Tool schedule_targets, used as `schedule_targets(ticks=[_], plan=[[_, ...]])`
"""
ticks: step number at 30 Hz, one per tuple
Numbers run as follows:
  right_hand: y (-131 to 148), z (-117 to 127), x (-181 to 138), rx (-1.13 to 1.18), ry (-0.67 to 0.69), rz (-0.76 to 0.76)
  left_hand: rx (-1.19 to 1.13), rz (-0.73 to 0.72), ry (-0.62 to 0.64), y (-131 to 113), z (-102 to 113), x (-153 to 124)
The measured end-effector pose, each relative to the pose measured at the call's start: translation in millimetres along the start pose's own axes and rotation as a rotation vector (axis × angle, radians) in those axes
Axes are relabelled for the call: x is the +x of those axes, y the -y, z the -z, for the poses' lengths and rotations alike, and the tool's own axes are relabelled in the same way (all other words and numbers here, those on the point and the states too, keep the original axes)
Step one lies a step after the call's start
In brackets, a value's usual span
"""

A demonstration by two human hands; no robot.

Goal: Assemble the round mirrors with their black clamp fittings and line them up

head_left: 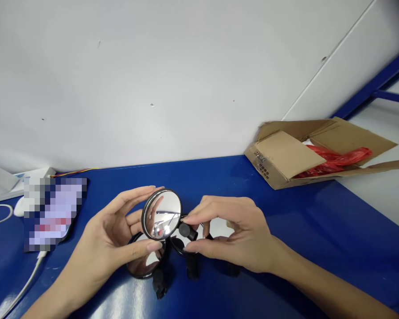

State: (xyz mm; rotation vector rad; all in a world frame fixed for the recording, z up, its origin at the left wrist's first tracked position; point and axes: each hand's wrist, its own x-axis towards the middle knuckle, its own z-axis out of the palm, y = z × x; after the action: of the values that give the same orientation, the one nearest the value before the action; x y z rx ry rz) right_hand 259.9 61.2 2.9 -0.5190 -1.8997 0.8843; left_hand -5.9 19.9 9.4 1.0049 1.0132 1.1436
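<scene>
Holding a round mirror (pixel 162 214) just above the blue table (pixel 319 221), rim clasped in left hand (pixel 116 235) fingertips, right hand (pixel 242 237) pinching its black knob (pixel 187 231). Probably best gripped by rim and knob alone, off the glass. Crowded underneath by a second mirror (pixel 141 265) and clamp parts (pixel 159 283); cardboard box (pixel 282 157), phone (pixel 53 212) and cable (pixel 29 275) well clear.

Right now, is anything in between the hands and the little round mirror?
Nothing visible is in between. The left hand grips the round mirror by its rim, and the right hand pinches the black knob at its side. A second mirror lies underneath on the blue table, not between them.
</scene>
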Motion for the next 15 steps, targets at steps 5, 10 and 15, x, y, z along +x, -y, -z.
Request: schedule_targets(ticks=[5,10,15], plan=[[9,-1,3,-0.004,0.038,-0.035,-0.101,0.119,0.021,-9,2,-2],[17,4,7,-0.099,0.111,-0.122,-0.161,0.177,0.137,-9,1,-5],[11,3,7,-0.017,0.298,-0.054,-0.101,0.201,0.184,-5,-2,-9]])
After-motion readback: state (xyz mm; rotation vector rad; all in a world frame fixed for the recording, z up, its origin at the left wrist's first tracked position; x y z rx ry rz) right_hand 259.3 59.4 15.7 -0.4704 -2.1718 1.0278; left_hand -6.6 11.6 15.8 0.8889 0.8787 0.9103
